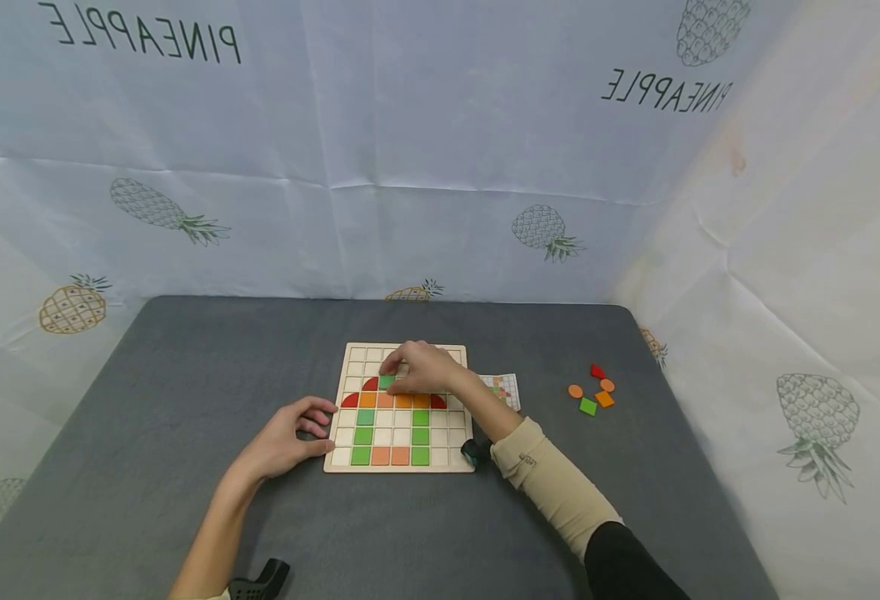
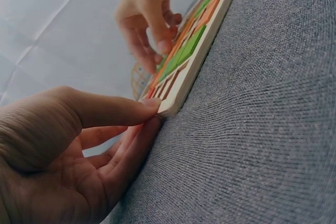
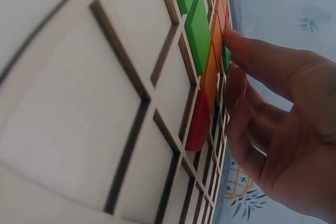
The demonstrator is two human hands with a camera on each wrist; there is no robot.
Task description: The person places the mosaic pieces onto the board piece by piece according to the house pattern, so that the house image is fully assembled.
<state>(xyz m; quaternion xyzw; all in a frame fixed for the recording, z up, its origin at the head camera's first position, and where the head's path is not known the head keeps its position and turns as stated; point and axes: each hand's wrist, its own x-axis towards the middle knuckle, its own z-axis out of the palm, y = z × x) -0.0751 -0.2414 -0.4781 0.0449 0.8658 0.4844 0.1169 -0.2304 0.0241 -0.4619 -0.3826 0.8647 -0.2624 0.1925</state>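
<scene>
A pale wooden grid board (image 1: 440,458) lies on the table, filled in part with red, orange and green tiles. My left hand (image 1: 290,437) holds the board by its left edge; in the left wrist view the thumb (image 2: 149,104) is at the corner with fingers against the side. Over the upper middle of the board, my right hand (image 1: 425,369) pinches a green square tile (image 1: 387,382) between thumb and fingers, beside a red quarter-round tile (image 1: 370,384). Much of that tile is covered by the thumb in the right wrist view. Below it runs a row of orange tiles (image 1: 367,400).
A printed pattern card (image 1: 511,390) lies right of the board, partly under my right forearm. Several loose pieces lie farther right, among them a green square (image 1: 587,406), a red piece (image 1: 597,371) and an orange disc (image 1: 575,391). A pineapple-print cloth (image 1: 410,125) hangs behind the table.
</scene>
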